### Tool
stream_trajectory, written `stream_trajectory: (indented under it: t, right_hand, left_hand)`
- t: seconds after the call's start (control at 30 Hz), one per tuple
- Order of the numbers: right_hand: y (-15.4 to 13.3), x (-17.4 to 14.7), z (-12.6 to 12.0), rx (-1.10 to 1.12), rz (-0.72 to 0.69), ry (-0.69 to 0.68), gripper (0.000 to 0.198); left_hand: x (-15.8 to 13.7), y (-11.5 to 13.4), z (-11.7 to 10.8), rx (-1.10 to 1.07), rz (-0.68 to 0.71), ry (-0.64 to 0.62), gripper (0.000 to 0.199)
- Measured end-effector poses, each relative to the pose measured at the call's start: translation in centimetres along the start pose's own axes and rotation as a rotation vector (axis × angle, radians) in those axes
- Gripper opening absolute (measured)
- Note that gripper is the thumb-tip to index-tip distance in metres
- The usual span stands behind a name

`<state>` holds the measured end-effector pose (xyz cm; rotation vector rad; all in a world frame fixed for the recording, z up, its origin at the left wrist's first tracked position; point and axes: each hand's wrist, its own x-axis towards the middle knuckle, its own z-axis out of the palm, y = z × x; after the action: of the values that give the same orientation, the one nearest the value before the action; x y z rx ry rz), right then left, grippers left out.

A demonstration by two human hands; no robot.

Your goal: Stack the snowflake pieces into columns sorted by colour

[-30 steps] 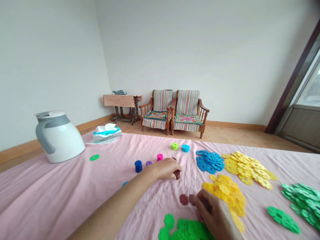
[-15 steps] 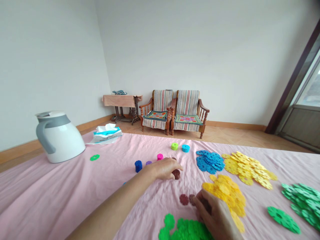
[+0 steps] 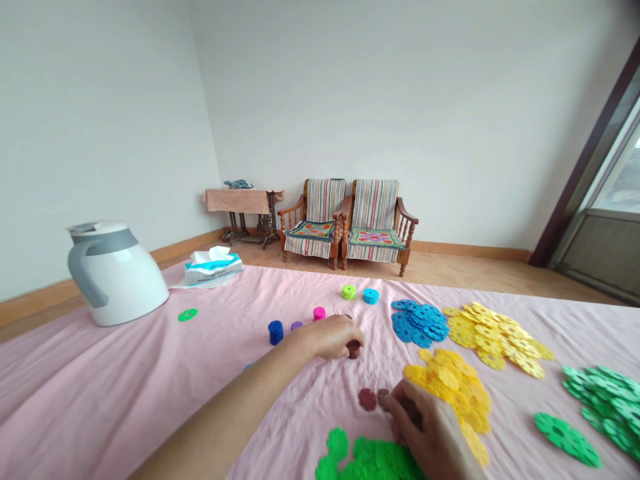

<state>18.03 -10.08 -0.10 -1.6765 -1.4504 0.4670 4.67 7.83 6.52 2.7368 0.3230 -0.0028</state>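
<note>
My left hand (image 3: 335,335) reaches over the pink cloth, its thumb and fingers closed round a small stack of dark brown snowflake discs (image 3: 353,350). Part of another brown piece shows just behind the knuckles. Nearer to me, my right hand (image 3: 430,423) pinches the edge of a flat brown disc (image 3: 384,399) on the cloth. Beside it lies a second brown disc (image 3: 367,399), which neither hand touches. Under and next to my right hand spread bright green discs (image 3: 375,460), and a yellow-orange pile (image 3: 450,383) lies just beyond it.
Small stacks in dark blue (image 3: 275,332), pink (image 3: 319,313), lime (image 3: 349,292) and light blue (image 3: 371,296) stand around my left hand. Blue discs (image 3: 420,323), yellow discs (image 3: 493,333) and green discs (image 3: 607,407) lie rightward. A white jug (image 3: 125,280) and tissue box (image 3: 214,268) stand left.
My left index finger, stretched out before, has curled down round the brown stack. My right hand has stayed at the same brown disc. The view has shifted very slightly.
</note>
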Motion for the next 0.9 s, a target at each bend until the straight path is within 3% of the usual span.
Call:
stream_trajectory:
  t: [0.2, 0.37, 0.47, 0.63, 0.73, 0.9]
  right_hand:
    - [0.2, 0.0, 0.2, 0.001, -0.031, 0.035, 0.043]
    - [0.0, -0.1, -0.1, 0.018, -0.01, 0.034, 0.042]
    - [-0.1, 0.0, -0.6, 0.038, -0.012, 0.065, 0.041]
    - [0.2, 0.3, -1.3, 0.011, -0.056, 0.128, 0.039]
    - [0.1, 0.2, -1.3, 0.005, -0.066, 0.129, 0.038]
    - [-0.5, 0.1, -0.9, 0.037, -0.069, 0.149, 0.04]
  left_hand:
    - [-0.1, 0.2, -0.3, 0.041, -0.022, 0.006, 0.026]
    - [-1.8, 2.0, -0.7, 0.144, -0.082, 0.151, 0.025]
    - [-3.0, 4.0, 0.5, 0.103, -0.072, 0.18, 0.011]
    - [-4.0, 6.4, 4.4, -0.054, -0.134, 0.232, 0.009]
    - [-3.9, 6.7, 5.8, -0.082, -0.216, 0.288, 0.007]
    - [-3.4, 6.2, 6.2, -0.142, -0.278, 0.32, 0.009]
